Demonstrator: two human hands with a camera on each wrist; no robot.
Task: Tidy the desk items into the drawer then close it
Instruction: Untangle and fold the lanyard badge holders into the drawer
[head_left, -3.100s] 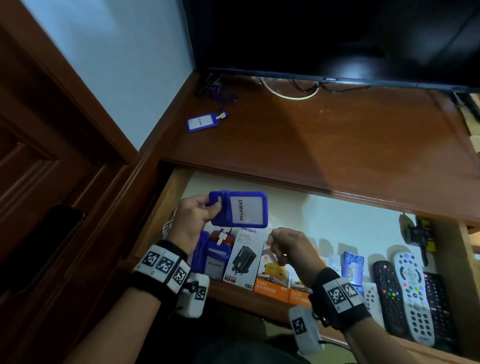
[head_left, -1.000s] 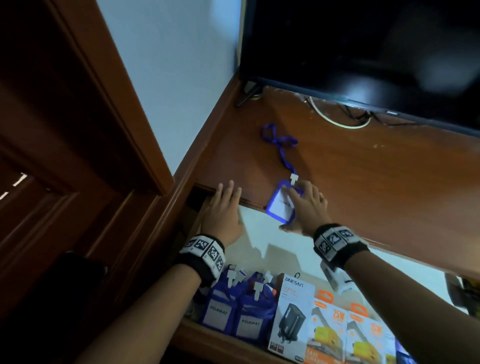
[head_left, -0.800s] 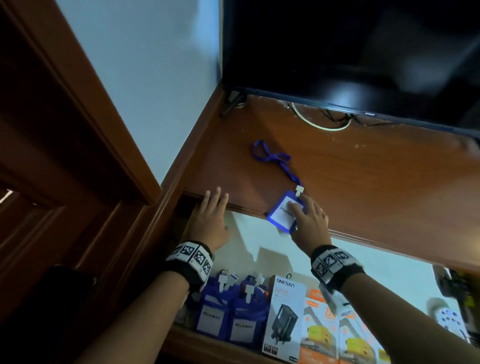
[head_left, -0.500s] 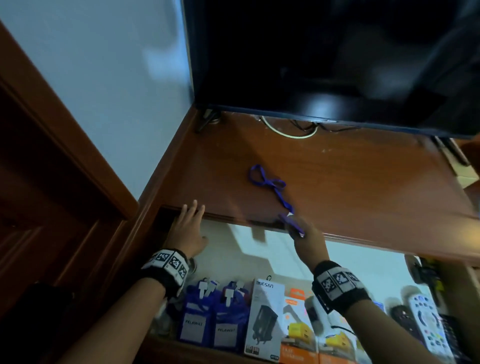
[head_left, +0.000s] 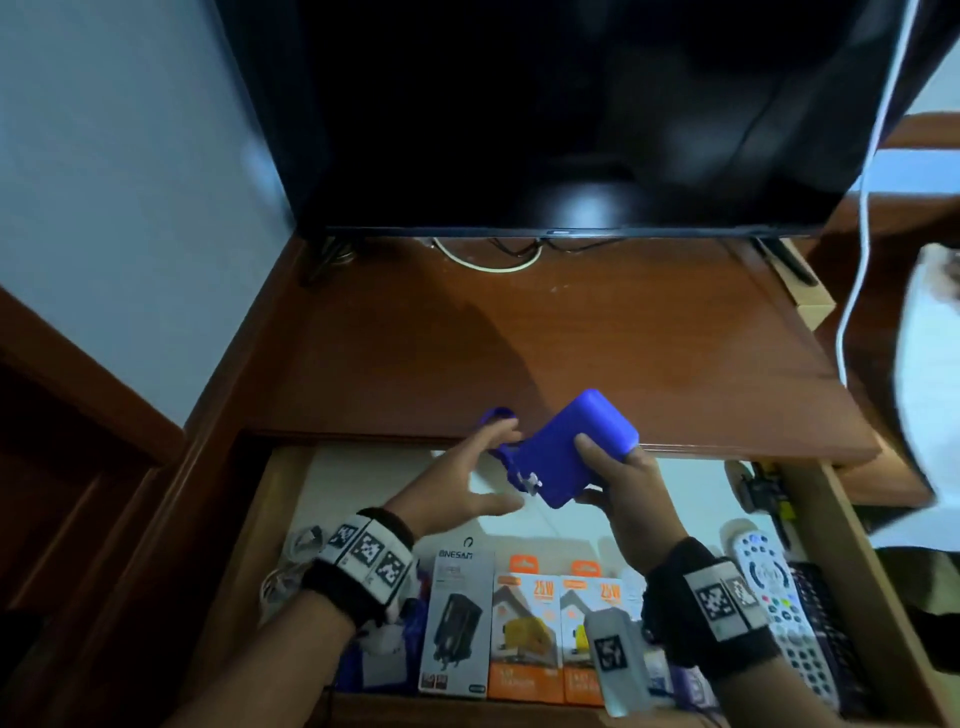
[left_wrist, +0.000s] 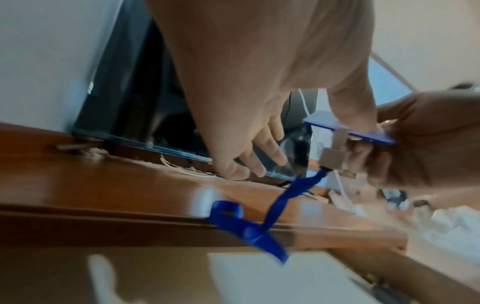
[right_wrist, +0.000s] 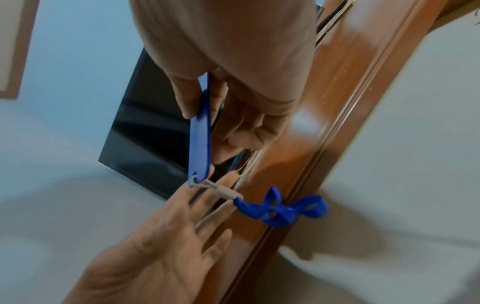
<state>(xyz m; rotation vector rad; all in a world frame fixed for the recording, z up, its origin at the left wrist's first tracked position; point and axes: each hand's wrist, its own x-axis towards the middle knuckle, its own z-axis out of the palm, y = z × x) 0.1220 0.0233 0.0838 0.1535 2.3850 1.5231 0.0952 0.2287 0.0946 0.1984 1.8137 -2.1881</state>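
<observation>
Carrying the last blue badge holder (head_left: 576, 449) off the surface (head_left: 545, 353) toward the open drawer (head_left: 841, 545).

Right hand (head_left: 621, 483) pinches the flat, rigid, round-cornered plastic holder above the drawer's far edge; left hand (head_left: 457, 480) hovers beside it, fingers spread and holding nothing, near the pale clip. Its soft, knotted woven lanyard (left_wrist: 249, 226) drags on the glossy wood lip. Next, I judge: gather the strap, then set it by the holders at the drawer's near left.
</observation>
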